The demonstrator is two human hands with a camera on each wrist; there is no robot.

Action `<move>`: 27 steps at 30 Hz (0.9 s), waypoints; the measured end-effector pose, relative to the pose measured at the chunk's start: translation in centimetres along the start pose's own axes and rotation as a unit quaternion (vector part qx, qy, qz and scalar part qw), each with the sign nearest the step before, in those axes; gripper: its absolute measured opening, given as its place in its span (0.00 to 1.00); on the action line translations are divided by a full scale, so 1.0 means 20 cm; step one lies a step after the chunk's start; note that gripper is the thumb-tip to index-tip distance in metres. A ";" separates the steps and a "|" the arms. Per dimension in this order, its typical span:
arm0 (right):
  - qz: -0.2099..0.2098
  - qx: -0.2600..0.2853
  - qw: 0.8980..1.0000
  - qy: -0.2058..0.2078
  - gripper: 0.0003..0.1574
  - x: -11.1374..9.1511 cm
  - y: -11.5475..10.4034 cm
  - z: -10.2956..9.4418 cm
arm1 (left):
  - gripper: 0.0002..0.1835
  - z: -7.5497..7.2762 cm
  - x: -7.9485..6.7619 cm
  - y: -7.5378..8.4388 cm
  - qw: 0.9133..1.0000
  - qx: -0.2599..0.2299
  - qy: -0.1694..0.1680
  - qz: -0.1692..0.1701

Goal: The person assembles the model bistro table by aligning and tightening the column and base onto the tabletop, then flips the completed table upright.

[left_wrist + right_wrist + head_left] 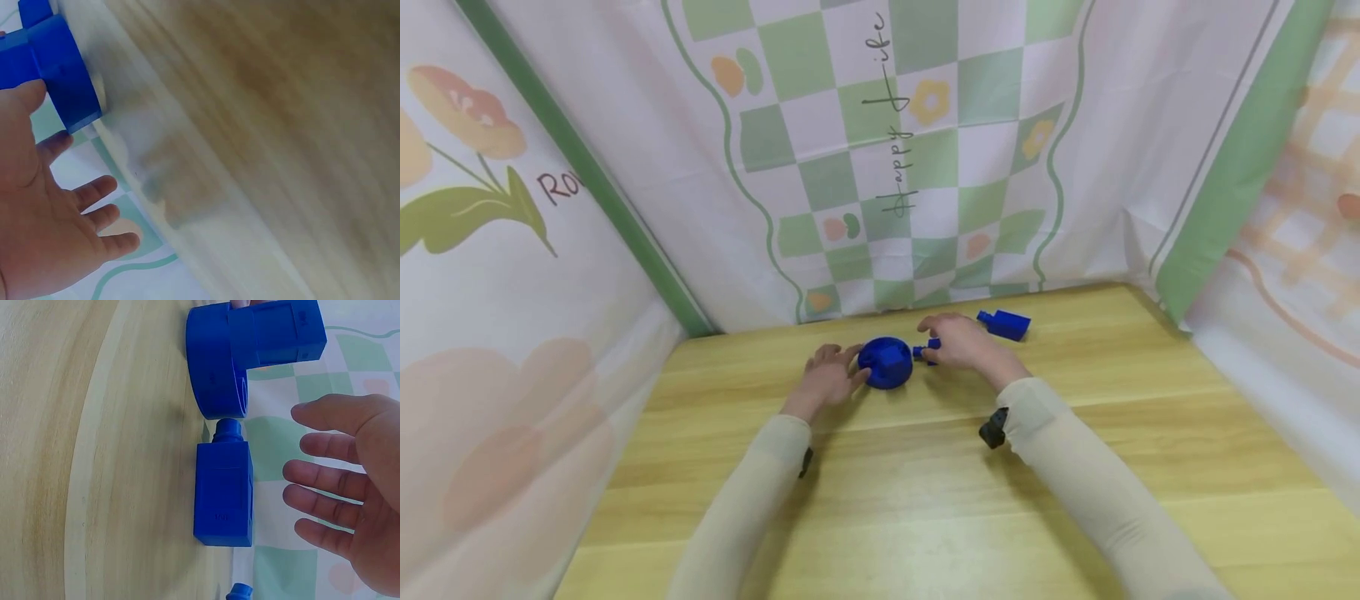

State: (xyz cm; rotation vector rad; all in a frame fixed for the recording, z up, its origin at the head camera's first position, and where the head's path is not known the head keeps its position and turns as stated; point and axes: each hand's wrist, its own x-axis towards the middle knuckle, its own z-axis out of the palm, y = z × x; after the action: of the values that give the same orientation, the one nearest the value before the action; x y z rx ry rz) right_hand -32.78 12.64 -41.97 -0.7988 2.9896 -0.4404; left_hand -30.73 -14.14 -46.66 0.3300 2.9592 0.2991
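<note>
Near the wooden surface's far edge, a spread left hand touches a round blue base; the right hand, fingers extended, hovers beside a bottle-shaped blue block.

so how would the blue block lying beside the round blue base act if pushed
The blue block would probably slide rather than roll, since its sides are flat. It looks stiff, judging by its straight edges, and its smooth faces may be slippery.

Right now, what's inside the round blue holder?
A square-sided blue block stands in the round blue holder, rising past its rim. Its lower end is covered, so I can't tell whether it has a neck like the bottle-shaped blue piece nearby.
</note>
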 end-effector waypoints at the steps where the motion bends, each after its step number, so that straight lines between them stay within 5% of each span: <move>1: 0.000 -0.001 1.000 0.000 0.29 0.00 0.00 0.00 | 0.35 0.00 0.00 0.00 1.000 -0.001 0.000 -0.002; 27: 0.013 0.007 1.000 -0.002 0.28 -0.03 0.06 -0.01 | 0.32 0.00 0.00 0.02 1.000 -0.013 -0.010 -0.020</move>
State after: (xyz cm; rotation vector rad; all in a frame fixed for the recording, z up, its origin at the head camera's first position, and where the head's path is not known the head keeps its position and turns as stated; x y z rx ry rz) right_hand -32.91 13.92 -42.20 -0.7568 2.9862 -0.4582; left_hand -30.62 -13.83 -46.57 0.2684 2.9356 0.3257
